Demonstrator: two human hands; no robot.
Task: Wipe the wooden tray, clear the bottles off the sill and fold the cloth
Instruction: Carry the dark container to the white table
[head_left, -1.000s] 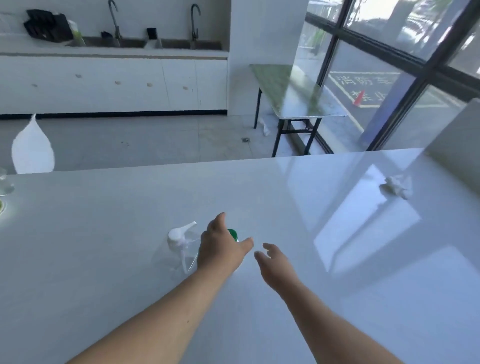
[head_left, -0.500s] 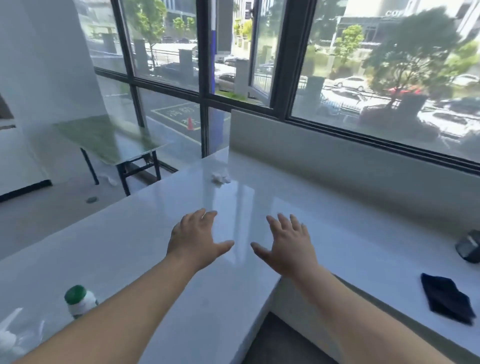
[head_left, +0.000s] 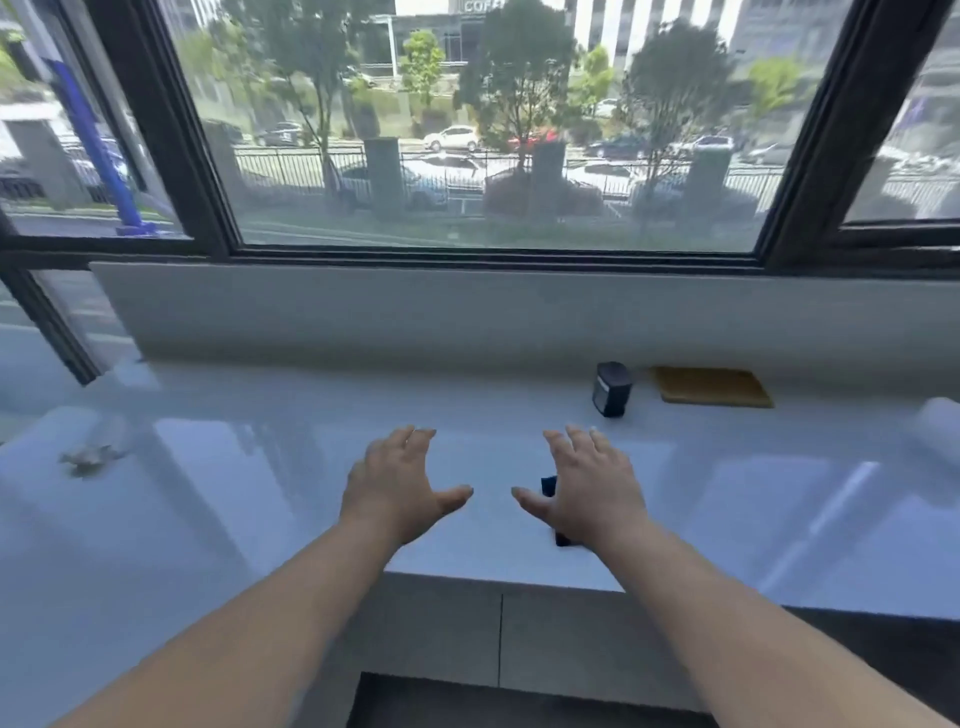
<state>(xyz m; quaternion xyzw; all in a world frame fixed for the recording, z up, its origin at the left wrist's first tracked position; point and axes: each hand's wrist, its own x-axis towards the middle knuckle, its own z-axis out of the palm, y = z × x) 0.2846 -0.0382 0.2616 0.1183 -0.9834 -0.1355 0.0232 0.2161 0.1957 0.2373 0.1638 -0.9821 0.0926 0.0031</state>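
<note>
Both hands, L (head_left: 400, 488) & R (head_left: 592, 488), palms down, fingers spread over sill (head_left: 260, 467).

Bright daylight comes in through the window (head_left: 493, 130) and glares off the glossy white counter (head_left: 208, 493) in pale reflected patches. The whole frame is smeared with motion blur — the crumpled scrap (head_left: 88, 457) at left is a smudge — and the window's frame bows at the edges.

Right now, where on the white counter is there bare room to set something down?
Bare: the wide stretch between the crumpled scrap and the left hand, and the counter right of the right hand. Crowded: far right, where the black box and wooden tray sit; dark cloth under the right hand.
</note>
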